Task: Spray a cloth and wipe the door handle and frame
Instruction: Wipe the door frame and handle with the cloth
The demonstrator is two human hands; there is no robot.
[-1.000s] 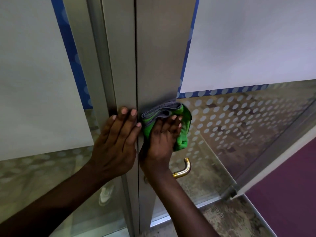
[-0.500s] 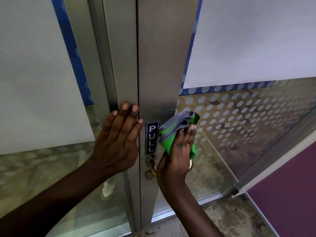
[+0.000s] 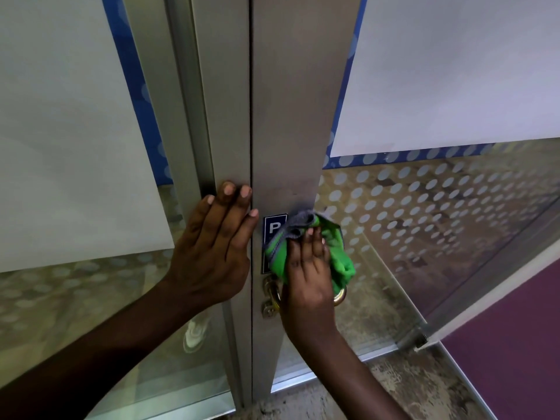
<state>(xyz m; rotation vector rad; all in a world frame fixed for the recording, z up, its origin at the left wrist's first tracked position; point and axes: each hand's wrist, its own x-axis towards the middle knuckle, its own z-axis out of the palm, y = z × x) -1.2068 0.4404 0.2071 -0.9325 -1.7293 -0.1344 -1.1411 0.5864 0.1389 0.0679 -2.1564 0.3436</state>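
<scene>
My right hand (image 3: pixel 309 268) presses a green cloth with a grey edge (image 3: pixel 339 256) flat against the metal door frame (image 3: pixel 288 116), covering most of a blue "PULL" sign (image 3: pixel 272 227). The brass door handle (image 3: pixel 272 294) sits just below the cloth, largely hidden behind my right hand; its curved end (image 3: pixel 341 295) shows on the right. My left hand (image 3: pixel 216 247) lies flat, fingers together, on the neighbouring fixed frame post (image 3: pixel 224 116), holding nothing.
Frosted glass panels with blue borders and dotted film flank the frame on both sides (image 3: pixel 454 71). The open door's bottom rail (image 3: pixel 418 338) stands at lower right above purple carpet (image 3: pixel 515 359). Worn floor lies below.
My right hand dropped with the cloth from above the sign to the right of it, then slid left over the sign. The left hand has stayed in place.
</scene>
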